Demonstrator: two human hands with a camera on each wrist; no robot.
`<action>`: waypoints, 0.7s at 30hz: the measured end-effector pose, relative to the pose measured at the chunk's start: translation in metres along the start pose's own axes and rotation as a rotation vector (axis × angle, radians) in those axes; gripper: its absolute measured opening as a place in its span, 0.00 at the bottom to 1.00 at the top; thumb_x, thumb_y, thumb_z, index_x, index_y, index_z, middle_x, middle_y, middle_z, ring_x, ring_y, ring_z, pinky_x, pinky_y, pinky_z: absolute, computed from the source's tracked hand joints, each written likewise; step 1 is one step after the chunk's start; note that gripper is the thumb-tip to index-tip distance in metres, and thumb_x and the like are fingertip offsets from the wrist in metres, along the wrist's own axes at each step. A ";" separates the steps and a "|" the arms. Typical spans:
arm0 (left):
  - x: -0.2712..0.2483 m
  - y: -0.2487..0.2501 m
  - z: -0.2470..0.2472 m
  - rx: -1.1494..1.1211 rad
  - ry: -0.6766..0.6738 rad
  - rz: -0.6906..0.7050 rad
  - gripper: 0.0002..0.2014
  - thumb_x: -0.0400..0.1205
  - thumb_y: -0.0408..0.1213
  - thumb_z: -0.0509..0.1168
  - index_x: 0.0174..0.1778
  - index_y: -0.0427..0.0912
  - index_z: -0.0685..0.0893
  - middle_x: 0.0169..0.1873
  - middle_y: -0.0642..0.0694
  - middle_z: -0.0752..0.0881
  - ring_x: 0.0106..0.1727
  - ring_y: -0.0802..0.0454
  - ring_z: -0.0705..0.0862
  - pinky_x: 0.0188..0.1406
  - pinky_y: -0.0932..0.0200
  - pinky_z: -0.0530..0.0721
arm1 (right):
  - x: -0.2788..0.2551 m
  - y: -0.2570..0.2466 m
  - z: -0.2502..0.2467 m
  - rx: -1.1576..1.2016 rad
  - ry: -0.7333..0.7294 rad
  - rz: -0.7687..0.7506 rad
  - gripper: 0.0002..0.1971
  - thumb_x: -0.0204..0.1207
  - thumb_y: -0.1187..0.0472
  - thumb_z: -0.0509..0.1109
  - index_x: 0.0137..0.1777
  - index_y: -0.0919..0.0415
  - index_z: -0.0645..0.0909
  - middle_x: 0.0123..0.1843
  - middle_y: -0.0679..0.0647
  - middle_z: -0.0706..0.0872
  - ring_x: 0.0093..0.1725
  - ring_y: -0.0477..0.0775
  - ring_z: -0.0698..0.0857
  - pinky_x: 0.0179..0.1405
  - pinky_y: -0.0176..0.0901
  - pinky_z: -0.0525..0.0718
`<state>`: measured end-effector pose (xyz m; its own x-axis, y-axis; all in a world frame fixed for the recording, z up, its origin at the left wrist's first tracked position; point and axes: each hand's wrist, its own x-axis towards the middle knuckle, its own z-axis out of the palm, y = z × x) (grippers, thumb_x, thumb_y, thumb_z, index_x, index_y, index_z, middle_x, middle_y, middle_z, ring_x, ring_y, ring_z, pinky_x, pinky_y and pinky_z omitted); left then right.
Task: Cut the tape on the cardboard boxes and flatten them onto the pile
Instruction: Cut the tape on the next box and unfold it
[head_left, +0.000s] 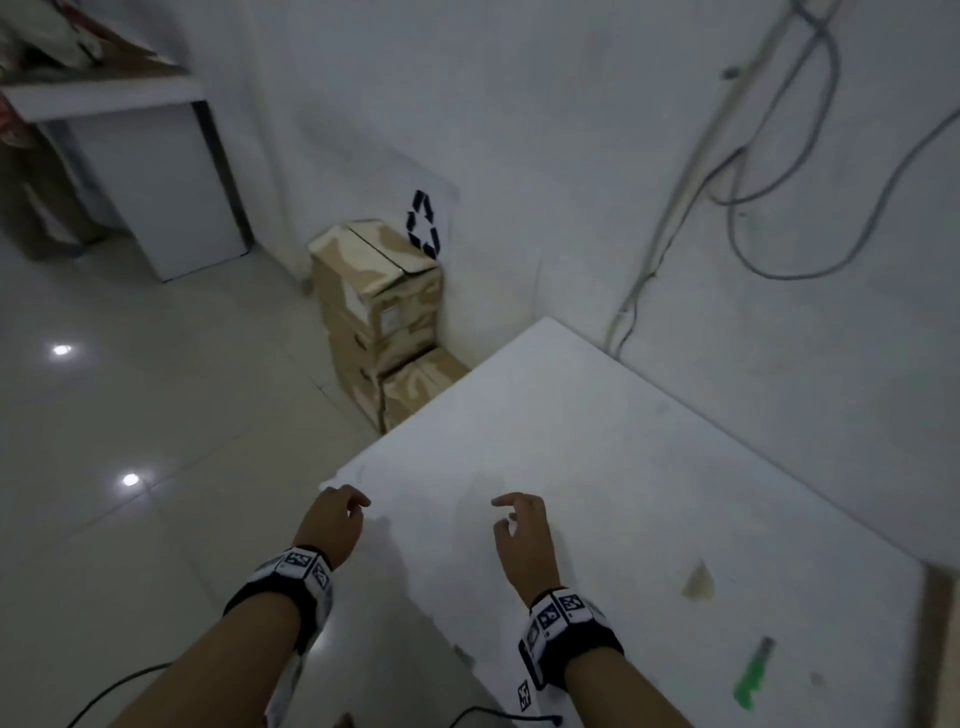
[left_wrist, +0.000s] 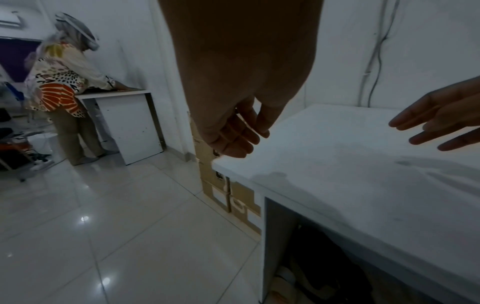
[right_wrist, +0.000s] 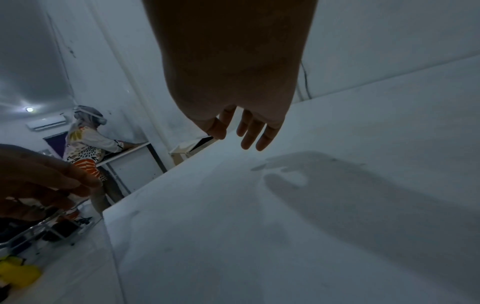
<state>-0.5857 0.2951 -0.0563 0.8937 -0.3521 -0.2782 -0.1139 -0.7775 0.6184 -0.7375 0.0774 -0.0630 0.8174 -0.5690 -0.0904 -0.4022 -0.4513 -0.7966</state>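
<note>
floor (head_left: 156, 415): glossy pale tiles, light spots reflected
table (head_left: 649, 493): white top, bare where hands are, corner points at wall; second white desk (head_left: 156, 182) far left
cardboard boxes (head_left: 382, 312): brown stack on floor against wall, just past table's far corner, top box flaps closed; recycling sign (head_left: 423, 223) on wall right behind stack
other person (left_wrist: 67, 82): patterned top, bent over far desk, well apart
wall cables (head_left: 779, 182): hang loose on right wall
left hand (head_left: 332, 525): over table's near-left edge, fingers loosely curled, holds nothing, not touching table as far as wrist view shows
right hand (head_left: 522, 530): above tabletop, fingers relaxed and slightly spread, empty, shadow on table below it
wrist bands: black with coded markers, both wrists
green utility knife (head_left: 753, 673): lies on table near right, blurred, well apart from both hands
</note>
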 end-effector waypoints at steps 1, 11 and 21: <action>0.012 -0.012 -0.013 -0.002 0.005 -0.008 0.10 0.83 0.27 0.58 0.52 0.39 0.85 0.53 0.38 0.81 0.52 0.43 0.79 0.57 0.54 0.76 | 0.011 -0.012 0.017 0.008 -0.003 -0.001 0.12 0.80 0.71 0.64 0.58 0.56 0.81 0.60 0.50 0.74 0.46 0.35 0.78 0.52 0.32 0.76; 0.111 -0.061 -0.085 -0.040 -0.075 -0.005 0.10 0.84 0.28 0.58 0.53 0.37 0.85 0.55 0.35 0.81 0.55 0.40 0.80 0.54 0.54 0.75 | 0.093 -0.097 0.132 0.051 -0.022 0.069 0.12 0.79 0.70 0.63 0.58 0.58 0.81 0.60 0.53 0.75 0.47 0.43 0.77 0.56 0.37 0.77; 0.252 -0.079 -0.136 -0.026 -0.190 0.015 0.10 0.85 0.30 0.58 0.53 0.39 0.84 0.56 0.38 0.82 0.56 0.43 0.79 0.50 0.59 0.72 | 0.214 -0.136 0.205 0.072 -0.009 0.149 0.12 0.81 0.70 0.62 0.57 0.53 0.79 0.62 0.50 0.74 0.60 0.51 0.78 0.63 0.42 0.77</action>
<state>-0.2924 0.3387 -0.0760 0.7937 -0.4577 -0.4008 -0.1135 -0.7586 0.6416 -0.4231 0.1577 -0.0961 0.7548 -0.6194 -0.2157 -0.4886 -0.3117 -0.8149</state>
